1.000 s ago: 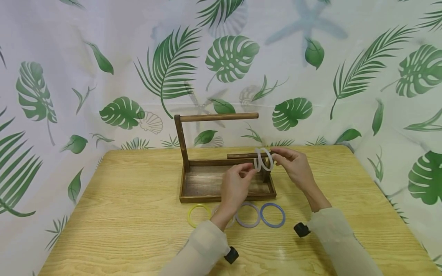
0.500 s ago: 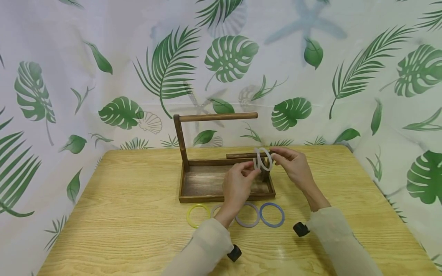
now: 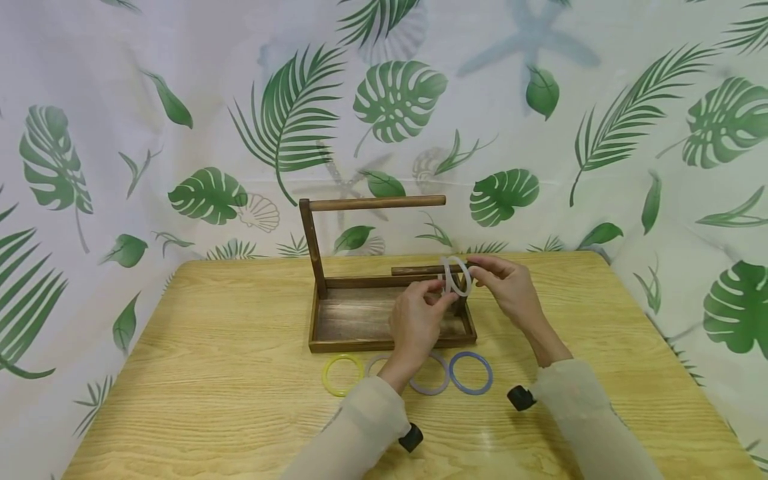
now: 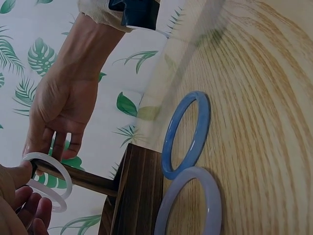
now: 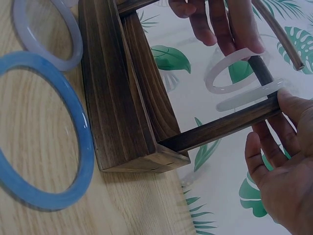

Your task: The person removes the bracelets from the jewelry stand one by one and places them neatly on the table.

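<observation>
Two whitish bangles hang around the short lower bar (image 3: 414,271) of a dark wooden stand (image 3: 354,347). My left hand (image 3: 417,317) pinches the pinkish-white bangle (image 5: 222,89) between thumb and fingers. The other white bangle (image 5: 252,95) sits on the bar beside the short post (image 5: 225,126). My right hand (image 3: 510,290) grips the top of that post where it meets the bar, with the thumb tip against or very near the white bangle. In the left wrist view, fingers partly cover the bangles (image 4: 61,169).
A longer upper bar (image 3: 378,203) rises at the stand's left. On the wooden table (image 3: 210,373), in front of the stand's tray, lie a yellow bangle (image 3: 325,377), a pale bangle (image 3: 369,367) partly behind my left forearm, a lavender bangle (image 3: 429,393) and a blue bangle (image 3: 491,375).
My left hand has shifted slightly to the right, bringing its bangle closer to the one beside the post. The right hand keeps its place at the post.
</observation>
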A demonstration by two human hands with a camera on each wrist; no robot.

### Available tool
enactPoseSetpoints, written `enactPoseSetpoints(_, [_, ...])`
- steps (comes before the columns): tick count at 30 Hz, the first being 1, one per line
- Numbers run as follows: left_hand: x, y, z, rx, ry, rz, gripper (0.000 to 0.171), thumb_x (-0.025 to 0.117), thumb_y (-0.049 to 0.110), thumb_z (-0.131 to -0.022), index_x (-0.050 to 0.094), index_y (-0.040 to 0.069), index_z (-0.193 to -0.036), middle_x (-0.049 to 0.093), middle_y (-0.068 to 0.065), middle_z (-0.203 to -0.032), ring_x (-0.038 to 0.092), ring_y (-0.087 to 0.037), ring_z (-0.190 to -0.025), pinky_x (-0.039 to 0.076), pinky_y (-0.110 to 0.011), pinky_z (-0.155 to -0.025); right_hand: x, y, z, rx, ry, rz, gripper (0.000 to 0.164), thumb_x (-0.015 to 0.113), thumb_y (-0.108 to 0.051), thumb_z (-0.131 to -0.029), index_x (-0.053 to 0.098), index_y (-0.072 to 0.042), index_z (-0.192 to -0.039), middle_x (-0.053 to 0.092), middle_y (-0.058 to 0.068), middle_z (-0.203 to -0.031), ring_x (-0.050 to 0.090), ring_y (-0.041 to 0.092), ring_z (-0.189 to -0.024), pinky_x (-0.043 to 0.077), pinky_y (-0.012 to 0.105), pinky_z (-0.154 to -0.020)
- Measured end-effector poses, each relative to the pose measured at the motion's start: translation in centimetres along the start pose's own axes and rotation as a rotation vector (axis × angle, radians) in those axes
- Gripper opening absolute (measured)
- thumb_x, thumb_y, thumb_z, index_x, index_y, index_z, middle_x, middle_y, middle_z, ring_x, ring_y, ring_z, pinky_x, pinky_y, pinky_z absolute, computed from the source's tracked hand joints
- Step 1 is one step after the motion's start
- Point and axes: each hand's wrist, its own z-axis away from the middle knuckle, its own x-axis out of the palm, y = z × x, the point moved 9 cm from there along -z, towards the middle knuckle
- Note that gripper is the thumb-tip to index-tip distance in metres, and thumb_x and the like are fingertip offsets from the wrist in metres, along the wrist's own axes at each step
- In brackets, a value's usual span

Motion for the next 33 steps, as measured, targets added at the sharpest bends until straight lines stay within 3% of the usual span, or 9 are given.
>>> enactPoseSetpoints(19, [0.34, 0.08, -0.15, -0.004, 0.051, -0.026, 0.020, 0.084, 0.034, -0.088, 0.083, 0.020, -0.102, 0.074, 0.008, -0.091, 0.065, -0.006, -0.075, 0.048, -0.026, -0.059, -0.03, -0.04, 0.01, 0.013, 0.006, -0.010, 0.033, 0.067, -0.017, -0.103, 0.070, 0.004, -0.128, 0.075, -0.009, -0.105, 0.067, 0.009, -0.090, 0.055, 0.022, -0.076])
enactPoseSetpoints(28, [0.65, 0.27, -0.37, -0.021, 0.044, -0.022, 0.019, 0.082, 0.035, -0.089, 0.082, 0.019, -0.100, 0.070, 0.009, -0.085, 0.061, -0.004, -0.071, 0.045, -0.024, -0.056, 0.04, -0.13, 0.05, 0.017, 0.004, -0.020, 0.032, 0.067, -0.015, -0.103, 0.070, 0.004, -0.128, 0.075, -0.007, -0.108, 0.067, 0.008, -0.092, 0.055, 0.021, -0.077])
enactPoseSetpoints(33, [0.82, 0.53, -0.56, -0.025, 0.040, -0.016, 0.015, 0.081, 0.031, -0.092, 0.082, 0.019, -0.101, 0.073, 0.008, -0.090, 0.061, -0.003, -0.071, 0.045, -0.023, -0.056, 0.04, -0.05, 0.07, 0.020, 0.006, -0.020, 0.032, 0.067, -0.016, -0.103, 0.070, 0.004, -0.128, 0.075, -0.007, -0.108, 0.067, 0.009, -0.093, 0.055, 0.022, -0.077])
